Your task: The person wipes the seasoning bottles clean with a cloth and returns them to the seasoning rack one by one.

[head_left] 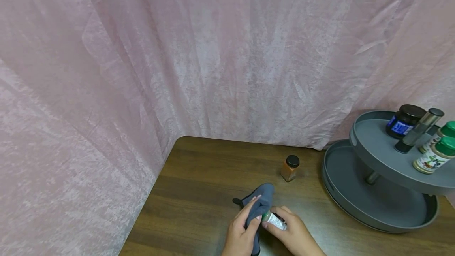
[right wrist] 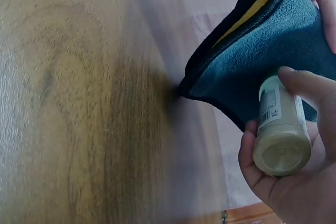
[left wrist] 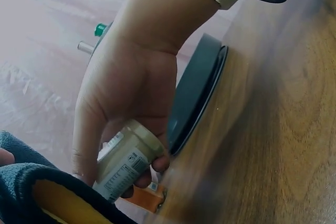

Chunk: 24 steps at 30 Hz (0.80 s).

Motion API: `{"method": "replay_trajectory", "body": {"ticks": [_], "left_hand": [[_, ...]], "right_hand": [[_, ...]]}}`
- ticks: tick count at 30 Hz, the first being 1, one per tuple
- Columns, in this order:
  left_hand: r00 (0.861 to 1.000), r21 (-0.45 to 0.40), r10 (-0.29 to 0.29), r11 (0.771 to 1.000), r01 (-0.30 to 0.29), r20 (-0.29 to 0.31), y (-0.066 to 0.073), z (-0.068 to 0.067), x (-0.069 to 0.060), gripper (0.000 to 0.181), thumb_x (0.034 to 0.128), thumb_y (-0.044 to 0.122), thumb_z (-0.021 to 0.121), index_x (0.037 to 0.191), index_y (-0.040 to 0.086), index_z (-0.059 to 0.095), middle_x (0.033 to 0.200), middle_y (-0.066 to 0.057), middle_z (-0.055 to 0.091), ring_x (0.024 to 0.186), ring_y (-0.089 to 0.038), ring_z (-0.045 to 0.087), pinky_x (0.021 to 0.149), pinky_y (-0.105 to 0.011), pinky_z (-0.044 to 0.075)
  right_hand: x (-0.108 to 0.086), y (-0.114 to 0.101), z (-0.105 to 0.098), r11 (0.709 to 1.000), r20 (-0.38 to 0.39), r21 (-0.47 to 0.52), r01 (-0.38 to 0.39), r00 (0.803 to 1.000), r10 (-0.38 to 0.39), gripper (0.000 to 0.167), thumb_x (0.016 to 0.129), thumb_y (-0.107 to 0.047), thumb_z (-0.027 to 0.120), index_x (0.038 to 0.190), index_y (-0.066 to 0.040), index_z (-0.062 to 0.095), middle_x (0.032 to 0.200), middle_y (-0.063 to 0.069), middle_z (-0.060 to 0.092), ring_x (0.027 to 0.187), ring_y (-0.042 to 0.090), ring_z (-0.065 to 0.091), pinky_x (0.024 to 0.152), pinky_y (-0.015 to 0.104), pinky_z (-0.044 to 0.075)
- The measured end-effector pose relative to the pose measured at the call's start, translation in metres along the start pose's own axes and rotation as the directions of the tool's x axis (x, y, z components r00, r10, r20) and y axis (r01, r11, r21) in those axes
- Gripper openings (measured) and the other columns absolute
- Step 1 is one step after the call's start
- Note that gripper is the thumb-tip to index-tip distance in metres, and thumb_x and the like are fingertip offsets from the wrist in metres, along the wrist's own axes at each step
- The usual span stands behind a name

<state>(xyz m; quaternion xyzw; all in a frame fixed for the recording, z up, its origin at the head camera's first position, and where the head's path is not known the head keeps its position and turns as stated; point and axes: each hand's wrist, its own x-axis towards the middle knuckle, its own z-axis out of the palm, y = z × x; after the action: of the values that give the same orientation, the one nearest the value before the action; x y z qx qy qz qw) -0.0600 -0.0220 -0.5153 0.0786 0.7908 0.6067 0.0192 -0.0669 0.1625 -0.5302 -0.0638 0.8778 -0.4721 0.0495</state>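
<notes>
My right hand (head_left: 289, 228) grips a small spice bottle (right wrist: 283, 129) with a pale label and a green cap, tilted with its base toward the right wrist camera. A folded grey-blue cloth (head_left: 262, 200) with dark edging and a yellow inner side is held in my left hand (head_left: 241, 228). The cloth lies against the capped end of the bottle, hiding most of the cap. Both hands are just above the wooden table (head_left: 199, 177). In the left wrist view, the right hand's fingers curl round the bottle (left wrist: 128, 158).
A small black-lidded jar of orange-brown spice (head_left: 290, 168) stands behind the hands. To the right is a grey two-tier round tray (head_left: 376, 204); its upper tier bears a dark jar (head_left: 405, 121), a grinder-like cylinder (head_left: 419, 131) and green-capped bottles (head_left: 433, 157). A pink curtain (head_left: 227, 58) hangs behind.
</notes>
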Motion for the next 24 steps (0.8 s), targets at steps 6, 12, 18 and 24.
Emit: {"method": "replay_trajectory", "body": {"ticks": [6, 12, 18, 24], "left_hand": [[1.000, -0.016, -0.012, 1.000, 0.012, 0.018, -0.001, -0.002, 0.002, 0.043, 0.1029, 0.027, 0.057, 0.145, 0.030, 0.055, 0.150, 0.000, 0.055, 0.139, -0.017, 0.050, 0.113, -0.022, 0.037], [0.999, -0.069, -0.051, 0.996, 0.052, 0.017, -0.004, -0.003, 0.004, 0.039, 0.1056, 0.030, 0.053, 0.144, 0.025, 0.056, 0.138, 0.000, 0.064, 0.127, -0.012, 0.057, 0.107, -0.021, 0.042], [0.995, -0.144, -0.092, 0.985, 0.097, 0.037, -0.005, -0.004, 0.004, 0.036, 0.1061, 0.031, 0.051, 0.141, 0.024, 0.057, 0.133, -0.004, 0.066, 0.118, -0.010, 0.062, 0.099, -0.021, 0.049], [0.993, -0.164, -0.111, 0.980, 0.115, 0.033, -0.004, -0.003, 0.003, 0.038, 0.1053, 0.032, 0.053, 0.142, 0.021, 0.057, 0.135, -0.005, 0.066, 0.117, -0.010, 0.063, 0.096, -0.022, 0.051]], "right_hand": [[-0.005, -0.001, -0.001, 0.994, 0.016, -0.018, 0.111, 0.994, -0.111, 0.030, 0.091, -0.043, 0.073, 0.118, -0.030, 0.069, 0.110, -0.007, 0.065, 0.090, 0.001, 0.056, 0.071, 0.021, 0.049], [-0.005, -0.006, -0.001, 0.997, 0.002, 0.030, 0.073, 0.997, -0.073, 0.037, 0.089, -0.043, 0.076, 0.124, -0.036, 0.066, 0.110, -0.010, 0.063, 0.086, 0.003, 0.055, 0.069, 0.021, 0.048], [-0.004, -0.012, 0.001, 0.995, -0.100, 0.100, -0.012, 0.995, 0.022, 0.037, 0.085, -0.037, 0.081, 0.120, -0.038, 0.068, 0.105, -0.013, 0.063, 0.084, 0.005, 0.056, 0.071, 0.022, 0.049], [-0.001, -0.013, 0.003, 0.984, -0.131, 0.143, -0.103, 0.984, 0.123, 0.035, 0.085, -0.038, 0.081, 0.118, -0.033, 0.068, 0.106, -0.008, 0.066, 0.087, 0.005, 0.061, 0.071, 0.024, 0.054]]}}
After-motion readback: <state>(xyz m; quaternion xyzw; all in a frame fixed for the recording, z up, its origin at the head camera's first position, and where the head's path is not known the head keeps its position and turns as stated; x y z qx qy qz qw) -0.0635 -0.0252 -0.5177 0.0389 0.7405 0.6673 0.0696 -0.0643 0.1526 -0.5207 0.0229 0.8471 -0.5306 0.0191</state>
